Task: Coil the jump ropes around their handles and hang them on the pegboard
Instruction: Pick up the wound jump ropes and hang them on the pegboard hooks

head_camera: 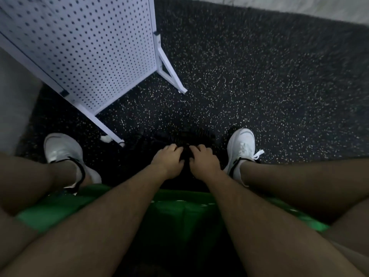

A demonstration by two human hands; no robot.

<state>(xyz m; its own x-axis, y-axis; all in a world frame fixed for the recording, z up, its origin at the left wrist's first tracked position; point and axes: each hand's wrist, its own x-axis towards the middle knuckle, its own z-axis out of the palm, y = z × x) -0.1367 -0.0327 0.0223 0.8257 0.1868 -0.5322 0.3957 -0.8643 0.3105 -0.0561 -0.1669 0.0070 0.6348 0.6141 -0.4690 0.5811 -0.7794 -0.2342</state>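
The dark rope bundle [188, 140] is gripped between left hand [169, 159] and right hand [203, 160]; coils may be shed if grip is slackened.

Black jump rope bundle [187, 139], dim and blurred, bunched between the curled fingers [175, 149], touching them. White perforated pegboard [79, 47], upright, well beyond the fingers, to their left.
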